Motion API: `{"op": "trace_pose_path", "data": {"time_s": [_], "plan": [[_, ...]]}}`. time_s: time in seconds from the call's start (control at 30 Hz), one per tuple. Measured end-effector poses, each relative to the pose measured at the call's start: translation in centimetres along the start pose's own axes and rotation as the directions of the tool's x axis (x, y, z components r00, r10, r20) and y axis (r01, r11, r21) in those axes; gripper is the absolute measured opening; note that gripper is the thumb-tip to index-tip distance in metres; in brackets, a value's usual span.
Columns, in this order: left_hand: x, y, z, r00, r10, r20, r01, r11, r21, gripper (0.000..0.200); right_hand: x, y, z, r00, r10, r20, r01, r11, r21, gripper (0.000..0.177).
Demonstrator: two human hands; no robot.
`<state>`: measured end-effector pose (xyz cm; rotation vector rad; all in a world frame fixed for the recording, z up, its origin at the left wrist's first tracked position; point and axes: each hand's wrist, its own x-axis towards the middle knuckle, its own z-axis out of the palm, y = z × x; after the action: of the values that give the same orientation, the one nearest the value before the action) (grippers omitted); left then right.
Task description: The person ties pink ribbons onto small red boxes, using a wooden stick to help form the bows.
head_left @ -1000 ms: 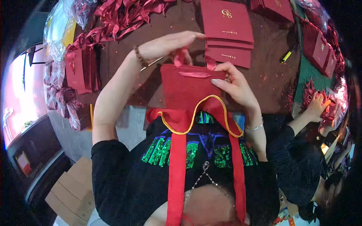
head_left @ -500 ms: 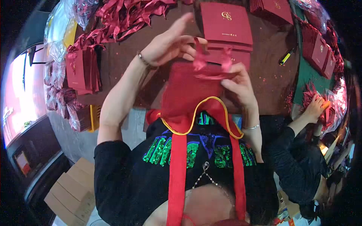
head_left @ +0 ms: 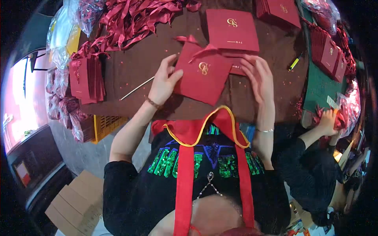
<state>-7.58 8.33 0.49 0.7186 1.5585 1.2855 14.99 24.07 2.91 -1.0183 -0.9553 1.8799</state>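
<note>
A small dark red paper gift bag [head_left: 204, 84] with a gold logo and ribbon at its top is tilted in front of me, just above the brown table. My left hand [head_left: 163, 80] pinches its left edge, thumb on the front. My right hand [head_left: 260, 76] is beside the bag's upper right corner, fingers stretched and apart, over flat red bags. Behind lies a stack of matching flat bags [head_left: 233, 31]. A thin pale stick [head_left: 137, 88] rests on the brown cloth left of my left hand.
Loose red ribbons [head_left: 136, 19] heap at the back left. Finished-looking red bags [head_left: 84, 80] stand at the left; more stacks [head_left: 279, 11] sit back right. A yellow marker [head_left: 293, 64] lies to the right. Another person's hand [head_left: 328, 121] handles red material at the far right.
The bag has turned so its logo faces up. My left hand came down from above the bag to its left edge; my right hand opened off the ribbon. The stick has come into view.
</note>
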Motion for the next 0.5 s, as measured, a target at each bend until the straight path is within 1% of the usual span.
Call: {"op": "trace_pose_path", "data": {"time_s": [0.03, 0.07, 0.1, 0.13, 0.17, 0.2, 0.23, 0.27, 0.3, 0.33, 0.37, 0.4, 0.43, 0.47, 0.5], "plan": [[-0.4, -0.4, -0.4, 0.993, 0.1, -0.062, -0.076, 0.948, 0.308, 0.054, -0.3, -0.5, -0.7, 1.0, 0.004, 0.003, -0.004, 1.0, 0.002, 0.026], [-0.8, -0.5, -0.5, 0.994, 0.093, -0.065, -0.069, 0.948, 0.31, 0.054, -0.7, -0.8, -1.6, 0.998, 0.044, 0.05, -0.023, 0.931, -0.364, 0.022], [-1.2, -0.5, -0.5, 0.996, 0.085, -0.027, -0.068, 0.92, 0.385, 0.054, -1.2, -1.1, -2.1, 0.991, 0.101, 0.082, -0.018, 0.732, -0.681, 0.019], [-1.6, 0.4, -0.3, 0.997, 0.076, 0.012, -0.073, 0.886, 0.457, 0.054, -2.0, -0.9, -1.1, 0.941, 0.047, 0.336, 0.223, 0.66, -0.717, 0.018], [-1.8, 1.9, -0.1, 0.997, -0.08, 0.01, 0.061, 0.833, 0.55, 0.056, -2.3, -0.8, 0.7, 0.856, 0.072, 0.512, 0.373, 0.6, -0.708, 0.018], [-1.9, 1.8, 0.1, 0.997, -0.08, 0.013, 0.06, 0.833, 0.55, 0.056, -2.5, -0.6, 2.3, 0.739, 0.111, 0.665, 0.518, 0.538, -0.665, 0.02], [-2.0, 1.5, 0.3, 0.998, 0.0, 0.071, -0.035, 0.868, 0.495, 0.057, -2.3, 0.3, 3.2, 0.738, 0.11, 0.666, 0.52, 0.535, -0.666, 0.02], [-2.1, 1.1, 0.3, 0.989, 0.085, 0.118, -0.129, 0.892, 0.433, 0.058, -1.7, 1.6, 3.8, 0.715, 0.025, 0.699, 0.602, 0.487, -0.633, 0.023], [-2.2, 0.6, 0.2, 0.976, 0.153, 0.157, -0.216, 0.8, 0.56, 0.058, -0.9, 2.2, 4.3, 0.677, -0.058, 0.733, 0.679, 0.433, -0.593, 0.027], [-2.9, 0.3, 0.3, 0.974, 0.153, 0.166, -0.222, 0.79, 0.572, 0.058, -0.2, 2.1, 4.7, 0.666, -0.059, 0.744, 0.688, 0.433, -0.582, 0.027], [-3.4, 0.4, 0.3, 0.984, -0.001, 0.179, -0.122, 0.728, 0.675, 0.06, 0.5, 1.9, 5.1, 0.714, -0.12, 0.689, 0.657, 0.453, -0.602, 0.029], [-3.8, 1.5, 0.3, 0.974, -0.155, 0.167, -0.03, 0.639, 0.768, 0.061, 1.1, 1.7, 5.5, 0.755, -0.181, 0.63, 0.628, 0.476, -0.616, 0.031], [-4.0, 2.6, 0.3, 0.966, -0.221, 0.137, 0.009, 0.555, 0.832, 0.05, 1.4, 1.5, 5.6, 0.728, -0.238, 0.643, 0.672, 0.431, -0.602, 0.032], [-3.5, 2.8, -0.4, 0.971, -0.209, 0.118, 0.017, 0.552, 0.834, 0.05, 1.1, 1.3, 5.8, 0.713, -0.244, 0.657, 0.687, 0.431, -0.585, 0.032], [-2.7, 2.8, -1.3, 0.986, 0.039, 0.165, -0.159, 0.558, 0.815, 0.042, 0.4, 1.1, 5.9, 0.784, -0.2, 0.588, 0.598, 0.497, -0.628, 0.031]]}}
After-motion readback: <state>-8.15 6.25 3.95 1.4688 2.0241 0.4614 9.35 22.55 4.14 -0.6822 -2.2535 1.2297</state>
